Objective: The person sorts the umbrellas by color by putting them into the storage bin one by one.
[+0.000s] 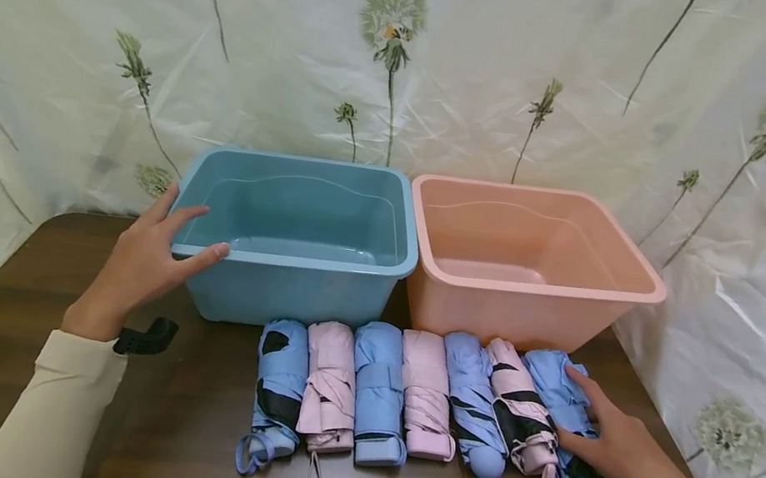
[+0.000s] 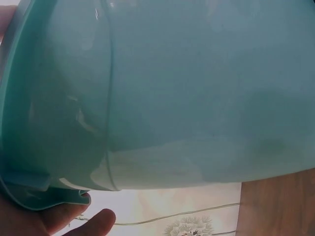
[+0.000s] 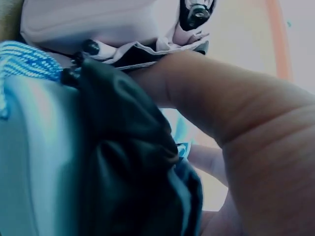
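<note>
With thumb and fingers spread, my left hand (image 1: 146, 263) holds the front left corner of a blue plastic tub (image 1: 291, 287). The tub's wall (image 2: 197, 88) fills most of the left wrist view, and fingertips (image 2: 101, 222) show at its rim. At the right end of a row of folded umbrellas, my right hand (image 1: 625, 449) grips a folded blue umbrella (image 1: 559, 391) between thumb and fingers. Its dark lining (image 3: 130, 142) shows close up in the right wrist view. Just left of it lies a pink umbrella (image 1: 513, 388) with black patches and a wrist strap.
A peach tub (image 1: 500, 309) stands right of the blue one, their rims close together. Several blue and pink umbrellas lie side by side before the tubs, among them a blue one (image 1: 380, 395) mid-row. A flower-print sheet (image 1: 474, 60) hangs behind the brown table (image 1: 184, 426).
</note>
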Demonstrator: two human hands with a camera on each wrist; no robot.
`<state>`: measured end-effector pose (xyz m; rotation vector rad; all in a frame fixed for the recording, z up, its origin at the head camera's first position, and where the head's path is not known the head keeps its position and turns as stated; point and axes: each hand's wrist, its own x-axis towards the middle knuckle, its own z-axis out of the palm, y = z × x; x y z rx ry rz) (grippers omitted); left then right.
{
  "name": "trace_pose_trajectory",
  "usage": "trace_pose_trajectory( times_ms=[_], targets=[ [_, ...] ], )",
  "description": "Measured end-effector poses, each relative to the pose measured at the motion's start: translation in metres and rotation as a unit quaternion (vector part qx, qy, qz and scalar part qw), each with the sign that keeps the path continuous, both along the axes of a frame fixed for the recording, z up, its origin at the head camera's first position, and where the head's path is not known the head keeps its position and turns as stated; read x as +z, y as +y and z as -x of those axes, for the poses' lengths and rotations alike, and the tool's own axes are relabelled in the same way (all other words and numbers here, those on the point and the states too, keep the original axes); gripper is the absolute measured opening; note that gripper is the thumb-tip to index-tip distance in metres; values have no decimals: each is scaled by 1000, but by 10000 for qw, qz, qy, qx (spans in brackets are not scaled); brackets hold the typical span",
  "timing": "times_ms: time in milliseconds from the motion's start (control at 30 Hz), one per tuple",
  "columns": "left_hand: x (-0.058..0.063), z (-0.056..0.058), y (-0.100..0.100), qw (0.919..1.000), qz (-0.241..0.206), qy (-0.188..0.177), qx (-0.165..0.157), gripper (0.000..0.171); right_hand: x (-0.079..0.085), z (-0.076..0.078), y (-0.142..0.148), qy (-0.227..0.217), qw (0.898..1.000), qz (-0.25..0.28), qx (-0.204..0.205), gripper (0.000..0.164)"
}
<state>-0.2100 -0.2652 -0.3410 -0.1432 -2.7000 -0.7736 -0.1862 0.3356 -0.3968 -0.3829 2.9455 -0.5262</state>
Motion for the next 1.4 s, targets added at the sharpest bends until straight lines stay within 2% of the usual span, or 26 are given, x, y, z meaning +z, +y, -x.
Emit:
trace_pose_trajectory(
  times_ms=[233,400,600,1067,1400],
  targets=[
    [-3,2,1,10000,-62,54,-1,71,1,3,1,-38,9999,32,-95,93],
    [-4,2,-1,10000,-49,69,-13,71,-1,2,3,130,9998,98,-130,93],
    [-4,4,3,9999,-85,92,-32,72,4,-6,14,413,9988,27,-263,95],
    [0,1,-1,10000,8,42,-53,74,29,-20,9,644,9965,226,-479,97],
    [-2,2,-1,9999,10,64,-103,73,49,-31,-2,535,9958,435,-611,97]
  ],
)
